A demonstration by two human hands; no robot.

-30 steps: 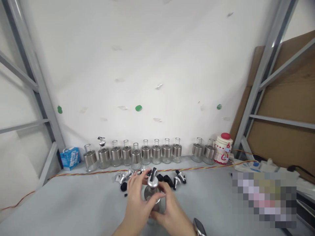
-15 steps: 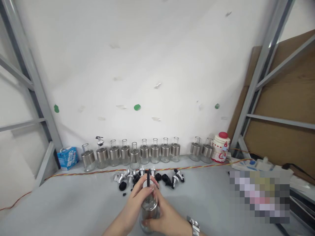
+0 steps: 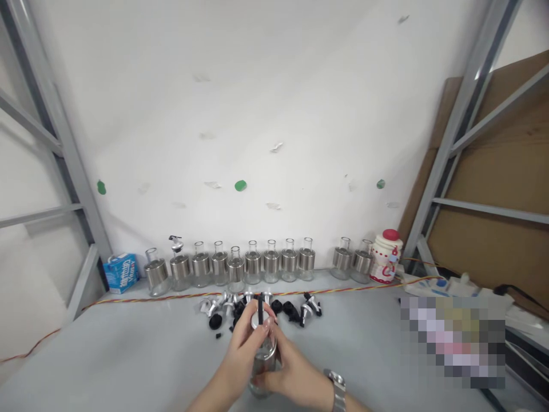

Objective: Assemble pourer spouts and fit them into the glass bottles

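Note:
Close to me at the front of the table is a glass bottle point(image 3: 265, 361) with a steel sleeve, standing roughly upright. A silver pourer top with a black lever point(image 3: 261, 312) sits at its neck. The fingers of my left hand point(image 3: 244, 343) are wrapped round the pourer top and neck. My right hand point(image 3: 291, 366), with a metal watch at the wrist, grips the bottle's body from the right side. The bottle's neck is partly hidden by my fingers. Just beyond my hands lie several loose black and silver pourer tops point(image 3: 291, 311).
Along the wall stands a row of similar glass bottles point(image 3: 253, 263), one with a pourer fitted point(image 3: 179, 266). A blue carton point(image 3: 121, 273) is at the left, a white jar with red lid point(image 3: 385, 257) at the right. A twisted red-yellow wire point(image 3: 171, 296) crosses the table.
The held bottle and both hands appear slightly higher and further right, while the whole view has also shifted a little. The grip looks the same.

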